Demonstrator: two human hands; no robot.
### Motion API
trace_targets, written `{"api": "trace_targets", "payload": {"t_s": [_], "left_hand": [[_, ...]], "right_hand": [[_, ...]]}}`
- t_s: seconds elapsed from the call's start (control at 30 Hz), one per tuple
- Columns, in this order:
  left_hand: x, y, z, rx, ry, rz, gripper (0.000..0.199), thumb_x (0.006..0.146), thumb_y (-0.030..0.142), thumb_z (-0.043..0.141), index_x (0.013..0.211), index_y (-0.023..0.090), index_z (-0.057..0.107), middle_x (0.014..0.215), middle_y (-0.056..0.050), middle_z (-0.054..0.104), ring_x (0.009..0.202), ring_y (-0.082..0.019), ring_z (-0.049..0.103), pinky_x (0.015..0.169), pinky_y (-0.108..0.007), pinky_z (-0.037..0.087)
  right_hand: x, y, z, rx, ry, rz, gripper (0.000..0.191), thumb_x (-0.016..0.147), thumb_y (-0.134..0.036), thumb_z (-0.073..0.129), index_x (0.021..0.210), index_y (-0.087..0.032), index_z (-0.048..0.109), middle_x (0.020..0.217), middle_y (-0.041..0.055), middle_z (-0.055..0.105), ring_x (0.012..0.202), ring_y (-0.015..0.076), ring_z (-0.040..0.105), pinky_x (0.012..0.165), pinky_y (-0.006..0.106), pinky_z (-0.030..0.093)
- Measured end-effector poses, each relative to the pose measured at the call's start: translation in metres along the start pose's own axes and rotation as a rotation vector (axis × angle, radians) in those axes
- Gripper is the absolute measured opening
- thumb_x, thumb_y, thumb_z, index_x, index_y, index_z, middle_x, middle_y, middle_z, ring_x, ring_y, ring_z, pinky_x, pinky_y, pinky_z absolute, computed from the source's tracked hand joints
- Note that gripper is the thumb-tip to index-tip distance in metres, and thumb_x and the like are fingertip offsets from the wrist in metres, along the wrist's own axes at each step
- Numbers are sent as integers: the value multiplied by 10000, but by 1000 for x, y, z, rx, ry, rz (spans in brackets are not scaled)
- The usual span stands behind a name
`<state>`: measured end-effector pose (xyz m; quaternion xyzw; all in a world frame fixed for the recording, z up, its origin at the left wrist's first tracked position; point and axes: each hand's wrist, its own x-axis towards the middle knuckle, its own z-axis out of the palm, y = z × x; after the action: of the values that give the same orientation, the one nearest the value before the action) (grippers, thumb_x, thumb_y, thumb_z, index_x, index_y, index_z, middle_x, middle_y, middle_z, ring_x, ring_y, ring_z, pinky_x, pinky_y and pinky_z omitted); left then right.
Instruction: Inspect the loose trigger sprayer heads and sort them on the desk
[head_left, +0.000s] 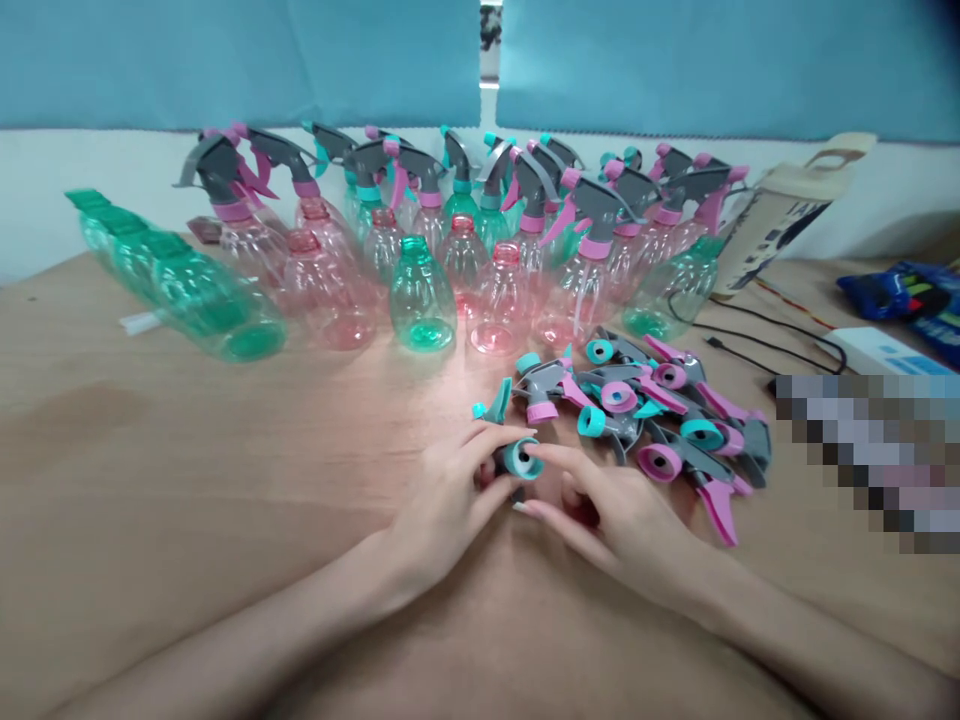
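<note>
Spray head (513, 458) held at the table (225, 500), just below frame centre.
Left hand (450, 490): fingers closed around it. Right hand (626, 515): partly open, gripping nothing I can see, forefinger at its teal end.

Across the far side hang two blue curtains, the left one (225, 65) and the right one (712, 70), each ending in a straight lower hem. A narrow gap (490, 70) between them shows a bright strip with a dark mottled patch near its top. Below runs a plain whitish wall (45, 190), dimmer toward the far right. In front spreads a light brown wooden surface (225, 430), with a darker blotch (97, 412) at left and a pinkish-white glow (457, 385) around its middle.
</note>
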<state>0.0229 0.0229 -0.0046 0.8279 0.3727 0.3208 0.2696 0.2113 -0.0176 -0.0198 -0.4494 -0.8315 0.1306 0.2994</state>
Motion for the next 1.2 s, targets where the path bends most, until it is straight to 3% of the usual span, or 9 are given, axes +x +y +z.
{"api": "trace_targets", "payload": {"t_s": [0.27,0.6,0.93,1.2], "left_hand": [[-3,-3,4,-14,-22,-56,309,783,143,659,1072,194,563,922,1,590,656,-96,521,631,-222,451],[-2,0,2,-21,-35,-40,251,795,128,643,1033,181,581,954,-10,609,724,-113,552,685,-241,467],[1,-2,0,-87,-57,2,269,828,118,626,1083,189,581,1030,-20,632,805,-124,589,708,-240,477],[3,-5,1,-105,-58,42,292,837,120,617,1117,188,572,1074,-35,635,967,-161,595,835,-292,477]], "right_hand": [[0,0,-3,-33,-54,23,366,918,-340,483,1239,-170,437,585,-66,512,474,103,501,481,219,377],[-1,0,-3,-108,36,-45,378,897,-376,532,1202,-159,475,597,-62,539,479,93,500,501,216,378],[0,1,-2,91,-22,40,440,887,-365,548,1257,-148,447,554,-85,453,442,77,431,468,194,360],[2,6,0,205,44,70,348,850,-300,619,1171,-214,516,562,-94,453,449,61,420,481,183,354]]}}
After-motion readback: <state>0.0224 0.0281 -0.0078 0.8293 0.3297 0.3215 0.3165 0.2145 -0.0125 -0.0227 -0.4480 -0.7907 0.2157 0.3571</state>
